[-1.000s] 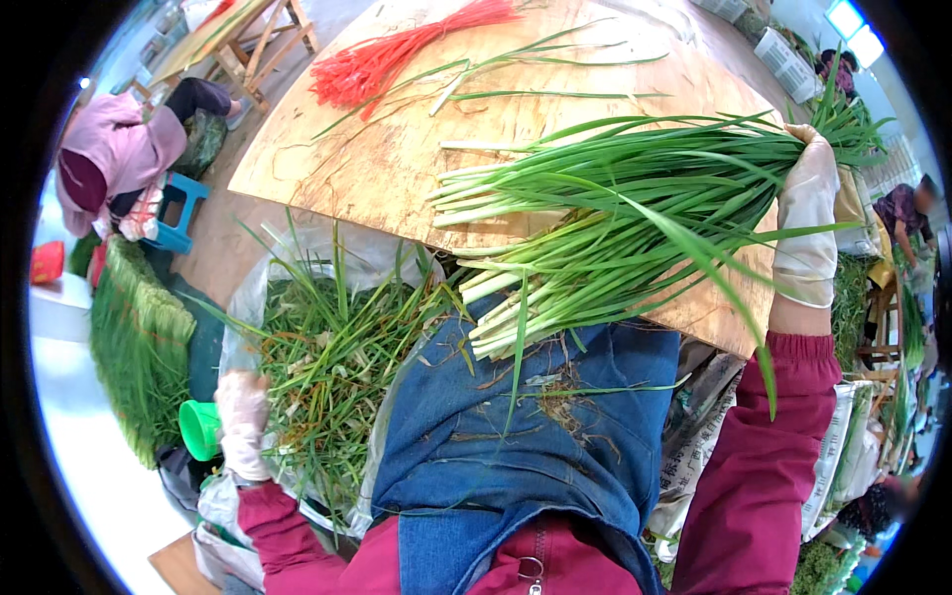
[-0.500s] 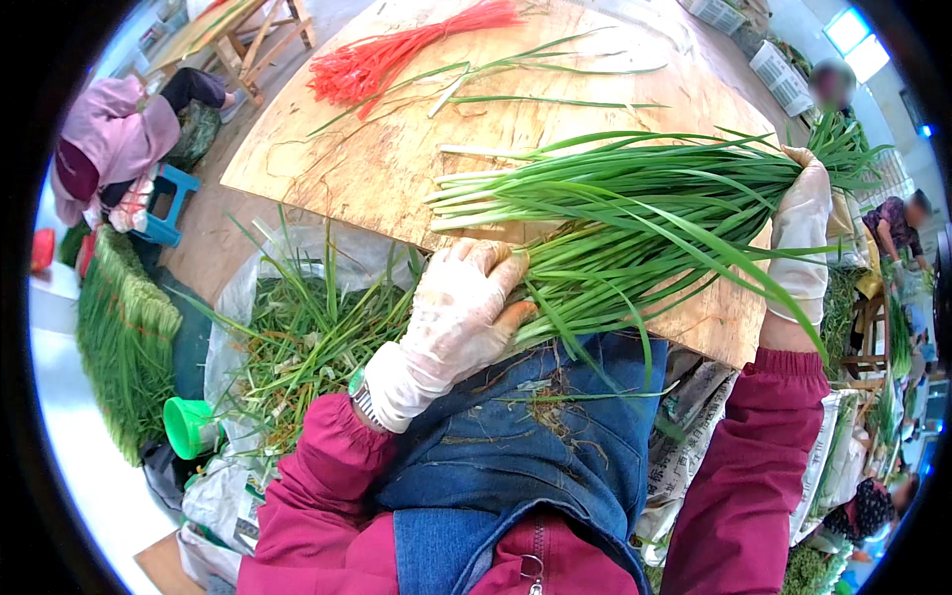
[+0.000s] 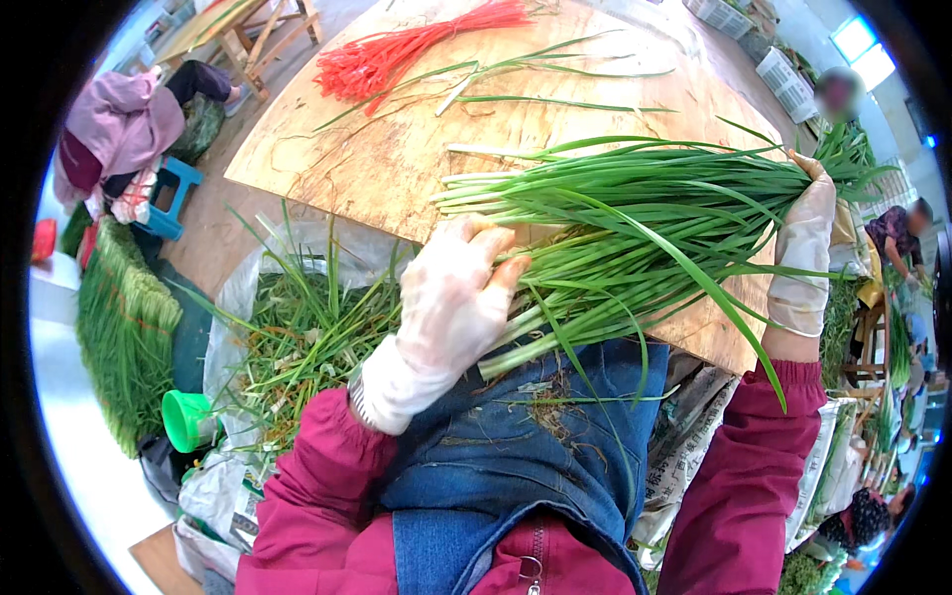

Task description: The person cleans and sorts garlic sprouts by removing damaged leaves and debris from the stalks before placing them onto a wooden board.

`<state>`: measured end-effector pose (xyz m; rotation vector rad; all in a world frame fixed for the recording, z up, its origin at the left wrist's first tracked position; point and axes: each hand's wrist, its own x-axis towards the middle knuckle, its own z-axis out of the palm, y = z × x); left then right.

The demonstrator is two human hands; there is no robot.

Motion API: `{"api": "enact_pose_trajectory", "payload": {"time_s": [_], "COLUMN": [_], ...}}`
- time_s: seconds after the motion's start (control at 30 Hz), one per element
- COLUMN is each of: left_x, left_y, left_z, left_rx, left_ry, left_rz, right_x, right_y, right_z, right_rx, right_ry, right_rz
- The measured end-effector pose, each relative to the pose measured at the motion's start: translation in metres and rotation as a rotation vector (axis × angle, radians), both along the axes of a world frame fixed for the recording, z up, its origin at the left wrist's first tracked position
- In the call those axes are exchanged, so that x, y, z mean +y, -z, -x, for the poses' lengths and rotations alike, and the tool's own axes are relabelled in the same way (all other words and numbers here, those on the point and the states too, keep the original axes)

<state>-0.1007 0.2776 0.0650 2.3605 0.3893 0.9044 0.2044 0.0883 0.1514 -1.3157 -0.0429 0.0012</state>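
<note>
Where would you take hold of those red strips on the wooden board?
Probably around the narrower middle of the red strips, coming down from above: the bunch lies on the wooden board, and its left end fans out loosely, so gripping there might miss some.

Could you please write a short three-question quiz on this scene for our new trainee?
1. True or false: the left hand is at the pale stem end of the green bunch.
2. The red strips lie on: (a) the blue stool; (b) the wooden board; (c) the floor.
3. Fill in: the plastic bucket at the picture's left is coloured ____.
Key: 1 true; 2 b; 3 green.
</note>
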Motion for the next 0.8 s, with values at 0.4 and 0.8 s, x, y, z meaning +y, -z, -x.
{"api": "enact_pose_trajectory", "payload": {"time_s": [0.4,0.8], "left_x": [-0.004,0.087], "left_y": [0.007,0.028], "left_z": [0.004,0.194], "left_rx": [-0.12,1.098], "left_ry": [0.101,-0.453], "left_rz": [0.452,-0.171], "right_x": [-0.006,-0.013], "right_y": [0.009,0.017], "right_z": [0.005,0.002], "right_rx": [-0.081,-0.06], "right_ry": [-0.173,-0.17], "right_rz": [-0.181,-0.196]}}
